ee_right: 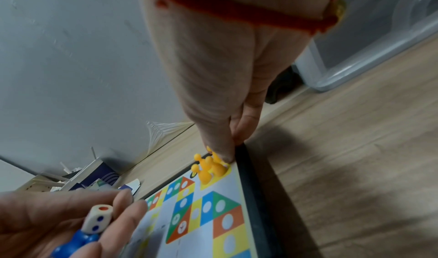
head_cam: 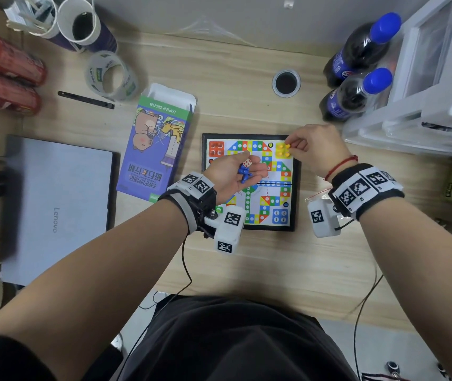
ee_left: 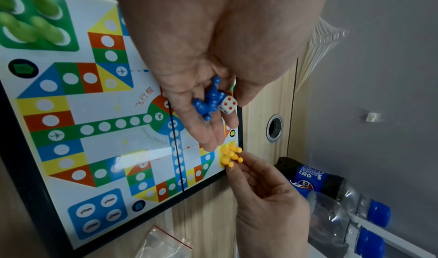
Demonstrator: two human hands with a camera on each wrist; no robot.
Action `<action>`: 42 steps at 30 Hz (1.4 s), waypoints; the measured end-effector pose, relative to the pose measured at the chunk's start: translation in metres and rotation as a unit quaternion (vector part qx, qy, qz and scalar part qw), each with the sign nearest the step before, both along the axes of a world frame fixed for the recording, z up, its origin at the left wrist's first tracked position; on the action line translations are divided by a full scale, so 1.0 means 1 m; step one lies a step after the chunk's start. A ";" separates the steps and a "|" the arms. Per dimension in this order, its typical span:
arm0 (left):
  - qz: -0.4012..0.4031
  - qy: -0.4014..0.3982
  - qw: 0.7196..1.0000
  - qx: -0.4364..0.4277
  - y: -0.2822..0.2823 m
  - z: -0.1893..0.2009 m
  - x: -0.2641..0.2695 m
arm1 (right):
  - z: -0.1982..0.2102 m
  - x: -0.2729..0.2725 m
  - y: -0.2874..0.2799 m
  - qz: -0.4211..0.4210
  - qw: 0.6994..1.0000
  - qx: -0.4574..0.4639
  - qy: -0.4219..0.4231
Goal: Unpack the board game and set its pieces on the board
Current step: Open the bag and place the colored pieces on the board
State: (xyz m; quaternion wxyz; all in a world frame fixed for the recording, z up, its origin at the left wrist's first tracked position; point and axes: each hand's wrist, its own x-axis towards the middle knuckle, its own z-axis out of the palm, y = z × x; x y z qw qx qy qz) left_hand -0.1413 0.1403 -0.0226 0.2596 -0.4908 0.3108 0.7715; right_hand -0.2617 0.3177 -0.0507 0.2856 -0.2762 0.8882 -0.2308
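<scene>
Board: I see the board (head_cam: pixel 293 188) lying flat and unfolded on the wooden counter (head_cam: pixel 247 259), just right of the opened game box (head_cam: pixel 156 149).
Left hand: my left hand (head_cam: pixel 236 171) hovers palm-up over the board, fingers loosely cupped around blue pawns (ee_left: pixel 208 101) and a white die (ee_left: pixel 227 105) resting in the palm.
Right hand: my right hand (head_cam: pixel 312 147) is at the far right corner, fingers (ee_right: pixel 222 149) pinching one of the yellow pawns (ee_right: pixel 208 166).
Yellow pawns: clustered upright on the yellow corner square.
Green pawns: the green pawns (ee_left: pixel 31 20) stand on the green corner.
Red corner: pawns there, too small to count.
</scene>
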 end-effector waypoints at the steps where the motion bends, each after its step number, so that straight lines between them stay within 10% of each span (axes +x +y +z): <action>1: 0.000 0.000 1.000 -0.002 0.000 0.000 0.000 | 0.000 0.001 0.001 -0.002 1.000 -0.002 0.003; 24: -0.044 0.053 0.997 -0.037 0.014 0.017 0.042 | 0.045 0.082 -0.012 -0.004 0.994 -0.113 0.002; 42: 0.006 0.056 0.991 -0.122 -0.018 0.022 0.080 | 0.019 0.109 -0.026 0.008 0.999 -0.015 0.038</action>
